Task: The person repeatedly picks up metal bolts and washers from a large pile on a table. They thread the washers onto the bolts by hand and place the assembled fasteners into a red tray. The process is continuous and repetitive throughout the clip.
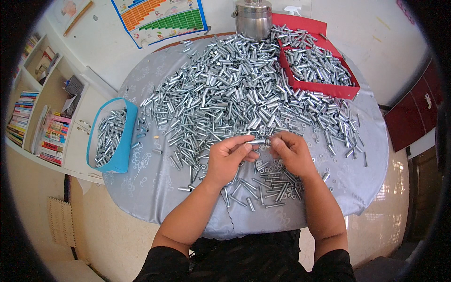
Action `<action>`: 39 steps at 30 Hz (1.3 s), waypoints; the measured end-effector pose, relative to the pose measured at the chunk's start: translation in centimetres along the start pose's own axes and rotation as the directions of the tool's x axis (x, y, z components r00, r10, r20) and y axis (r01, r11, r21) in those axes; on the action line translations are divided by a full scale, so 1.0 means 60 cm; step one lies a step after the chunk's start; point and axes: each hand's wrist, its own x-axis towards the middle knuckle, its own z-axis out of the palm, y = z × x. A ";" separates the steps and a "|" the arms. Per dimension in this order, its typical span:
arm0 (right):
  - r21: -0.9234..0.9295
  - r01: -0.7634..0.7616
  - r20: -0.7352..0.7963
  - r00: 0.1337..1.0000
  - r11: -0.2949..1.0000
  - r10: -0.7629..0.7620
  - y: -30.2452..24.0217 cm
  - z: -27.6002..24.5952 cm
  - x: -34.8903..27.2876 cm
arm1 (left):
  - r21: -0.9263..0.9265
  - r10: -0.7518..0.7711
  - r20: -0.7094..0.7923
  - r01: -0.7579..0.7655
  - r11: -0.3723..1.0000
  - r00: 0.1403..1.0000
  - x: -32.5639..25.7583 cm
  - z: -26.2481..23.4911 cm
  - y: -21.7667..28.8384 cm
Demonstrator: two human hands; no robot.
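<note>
Between my hands, over the near part of the table, is a silvery sleeve anchor bolt point(257, 142), lying roughly level. My left hand point(231, 157) pinches its left part between thumb and fingers. At its right end, the fingers of my right hand point(292, 152) are closed; whatever small part they may hold is hidden. A large pile of metal sleeves and bolts point(221, 89) spreads beyond my hands. Loose bolts point(275, 190) lie between my forearms, with small washers and nuts point(267, 167) scattered near my fingers.
A blue box point(123, 157) of metal pieces stands at the left. At the far right, a red box point(324, 88) holds more of them. Behind the pile is a steel pot point(253, 21). A grey-silver cloth point(141, 199) covers the round table; a bookshelf point(35, 113) stands left.
</note>
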 end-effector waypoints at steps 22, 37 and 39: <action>0.149 0.058 0.018 0.998 0.987 -0.061 0.011 0.000 0.003 | 0.001 -0.010 0.008 0.010 1.000 1.000 -0.001 0.000 0.000; 0.208 0.095 0.064 0.992 0.974 -0.110 0.005 0.007 0.001 | 0.028 -0.003 0.006 0.003 1.000 1.000 -0.002 0.004 0.001; 0.240 0.094 0.041 0.993 0.966 -0.107 0.003 0.010 0.002 | 0.026 -0.014 0.018 0.013 1.000 1.000 -0.003 0.004 0.000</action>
